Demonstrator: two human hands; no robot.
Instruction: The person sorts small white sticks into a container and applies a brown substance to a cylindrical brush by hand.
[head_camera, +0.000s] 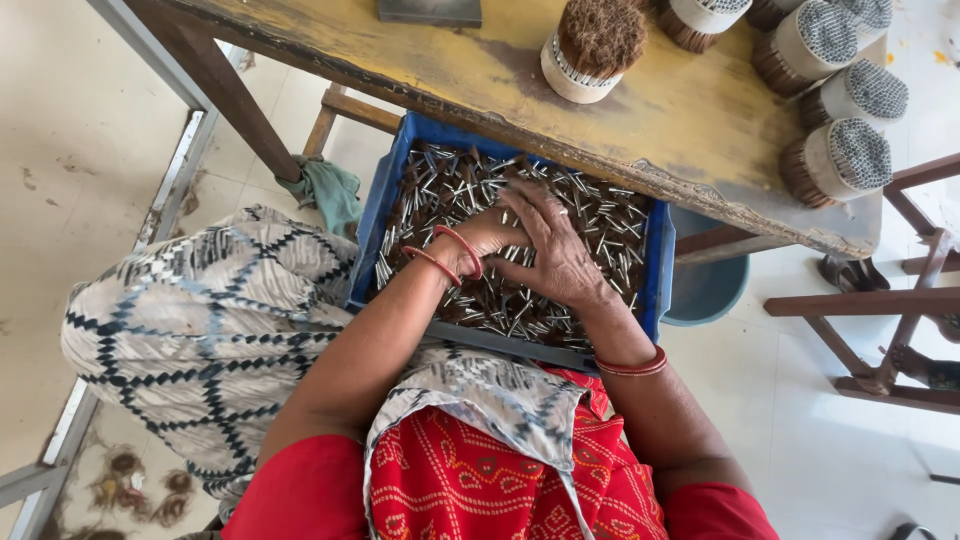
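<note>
Both my hands are down in the blue plastic crate (385, 205) that sits on my lap, its far edge tucked under the worn yellow table (640, 90). The crate is full of small brown-and-silver sticks (610, 225), thin pieces with metal ends, lying loose in every direction. My right hand (555, 250) lies flat on top of the heap, fingers spread and relaxed, palm down, pressing on the pieces rather than closing on any of them. My left hand (490, 235) is just beside it, partly tucked under the right one; its fingers are hidden, so I cannot tell whether it grips anything or only rests in the pile. Red bangles sit on my left wrist (450, 255), and a red bangle on my right wrist (632, 365). On the table above the crate stand round bundles (592, 45) of the same pieces, bound with pale bands, brown ends or silver ends up; more of them cluster at the table's right end (838, 160). A green cloth (328, 190) hangs near the table leg to the left of the crate.
</note>
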